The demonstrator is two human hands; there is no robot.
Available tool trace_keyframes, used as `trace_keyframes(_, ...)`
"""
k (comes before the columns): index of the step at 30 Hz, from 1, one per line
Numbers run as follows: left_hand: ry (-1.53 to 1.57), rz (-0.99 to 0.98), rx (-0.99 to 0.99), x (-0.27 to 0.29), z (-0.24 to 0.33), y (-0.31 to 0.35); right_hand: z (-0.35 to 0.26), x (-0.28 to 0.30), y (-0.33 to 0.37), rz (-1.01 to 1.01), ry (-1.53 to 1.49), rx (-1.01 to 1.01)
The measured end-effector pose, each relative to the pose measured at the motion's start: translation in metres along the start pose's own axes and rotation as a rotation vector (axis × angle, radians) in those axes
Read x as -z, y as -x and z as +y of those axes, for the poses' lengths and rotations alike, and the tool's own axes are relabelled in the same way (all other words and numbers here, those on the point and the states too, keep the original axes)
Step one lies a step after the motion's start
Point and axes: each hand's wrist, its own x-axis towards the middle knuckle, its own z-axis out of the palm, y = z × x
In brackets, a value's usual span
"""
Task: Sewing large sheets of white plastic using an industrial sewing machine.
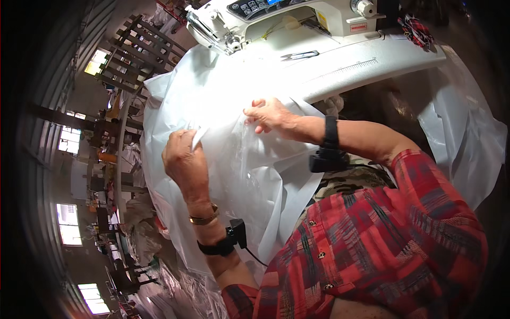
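Note:
A large sheet of thin white material (pixel 212 186), glossy and partly see-through, hangs over the front of a white sewing machine (pixel 340 69) and across my lap. My left hand (pixel 185 157) is closed on a folded edge of it, which sticks up by the thumb. To the right and a little farther off, my right hand (pixel 268 115) pinches the same sheet between thumb and fingers, the other fingers curled. Glare washes out the sheet near the needle end of the machine. Thread snips (pixel 300 55) lie on the machine bed.
A printed ruler scale (pixel 345 69) runs along the machine bed. Red checked cloth (pixel 416 32) sits at its right end. More pale sheeting (pixel 462 122) hangs at the right. Wooden slatted racks (pixel 141 48) and cluttered benches stand at the left, with clear plastic (pixel 186 292) below.

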Motion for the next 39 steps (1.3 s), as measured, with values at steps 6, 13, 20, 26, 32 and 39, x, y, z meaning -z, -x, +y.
trace_keyframes(6, 0.361, -0.001, 0.013, 0.035, 0.004, -0.025, 0.023, -0.026, 0.075, -0.668, -0.024, -0.069)
trace_keyframes(13, 0.946, -0.535, 0.2, 0.021, 0.045, 0.03, -0.02, 0.016, 0.144, -0.556, 0.046, 0.057)
trace_keyframes(20, 1.266, -0.625, 0.525, -0.023, 0.089, 0.091, -0.006, 0.019, 0.155, -0.706, 0.713, 0.368)
trace_keyframes(26, 1.339, -0.6, 0.598, -0.034, 0.09, 0.109, 0.001, 0.009, 0.158, -0.729, 0.848, 0.66)
trace_keyframes(32, 1.306, -0.57, 0.605, -0.036, 0.087, 0.113, 0.001, -0.001, 0.152, -0.89, 1.049, 0.498)
trace_keyframes(39, 1.445, -0.531, 0.7, -0.04, 0.092, 0.113, 0.007, 0.003, 0.153, -0.964, 1.05, 0.597)
